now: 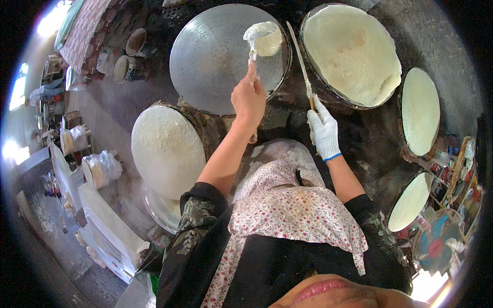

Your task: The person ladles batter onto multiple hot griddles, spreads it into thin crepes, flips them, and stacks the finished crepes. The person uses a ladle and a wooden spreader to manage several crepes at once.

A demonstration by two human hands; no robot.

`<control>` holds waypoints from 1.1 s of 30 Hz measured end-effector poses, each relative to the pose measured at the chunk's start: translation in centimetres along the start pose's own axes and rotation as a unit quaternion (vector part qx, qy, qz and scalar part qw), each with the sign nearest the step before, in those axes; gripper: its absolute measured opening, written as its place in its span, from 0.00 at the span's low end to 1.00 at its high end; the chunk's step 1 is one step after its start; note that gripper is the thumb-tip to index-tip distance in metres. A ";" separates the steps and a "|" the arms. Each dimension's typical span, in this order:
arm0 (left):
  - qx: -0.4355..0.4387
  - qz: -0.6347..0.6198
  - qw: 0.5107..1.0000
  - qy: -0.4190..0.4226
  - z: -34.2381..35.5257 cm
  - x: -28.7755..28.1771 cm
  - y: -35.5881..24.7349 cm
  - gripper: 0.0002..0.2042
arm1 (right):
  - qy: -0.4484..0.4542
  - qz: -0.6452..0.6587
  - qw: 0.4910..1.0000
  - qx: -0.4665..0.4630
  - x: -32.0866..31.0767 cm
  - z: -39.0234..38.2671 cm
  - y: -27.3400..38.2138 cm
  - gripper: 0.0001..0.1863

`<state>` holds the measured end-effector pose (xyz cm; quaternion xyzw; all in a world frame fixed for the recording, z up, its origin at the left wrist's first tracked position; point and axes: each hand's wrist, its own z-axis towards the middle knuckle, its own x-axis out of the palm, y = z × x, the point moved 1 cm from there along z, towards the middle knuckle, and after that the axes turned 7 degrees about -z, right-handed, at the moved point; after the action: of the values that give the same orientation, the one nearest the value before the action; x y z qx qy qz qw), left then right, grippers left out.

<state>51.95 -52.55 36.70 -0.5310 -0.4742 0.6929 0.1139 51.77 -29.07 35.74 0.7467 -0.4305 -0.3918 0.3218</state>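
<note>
dark, sooty ground (370, 138) spread beneath a ring of round plates, curved further by the wide lens. bare left forearm climbed toward the upper middle, and the left hand (249, 102) reached over a grey griddle (205, 64), its back mostly toward the camera. its fingers were closed around the handle of a batter-smeared ladle (250, 36), the index finger stretched along it. the ladle's head was at a small pool of pale batter (271, 45) on the right part of the griddle; whether it touched the metal could not be told.

on the other side, the right hand (323, 127), in a white knit glove with a blue cuff, was held lower and nearer the body. its fingers were wrapped around the lower end of a long, thin stick (301, 59), which pointed up between the grey griddle and a pale round sheet (354, 56).

more pale rounds lay about: one at the left (164, 151), two at the right. a flowered apron (295, 210) covered the person's lap. at far left, a white-covered table (108, 223) stood near plastic bags (104, 168); two buckets (122, 69) lay beyond. a blue-bladed fan (434, 246) occupied the lower right.
</note>
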 end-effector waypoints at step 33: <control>-0.067 -0.390 0.918 -0.019 -9.3 -16.4 7.2 0.28 | -0.049 -0.413 0.901 -0.119 10.6 2.1 8.2 0.24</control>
<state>69.04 -62.21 41.50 -0.2973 -0.6907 0.5705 0.3303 50.15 -42.35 38.16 0.7937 -0.0484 -0.5738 0.1958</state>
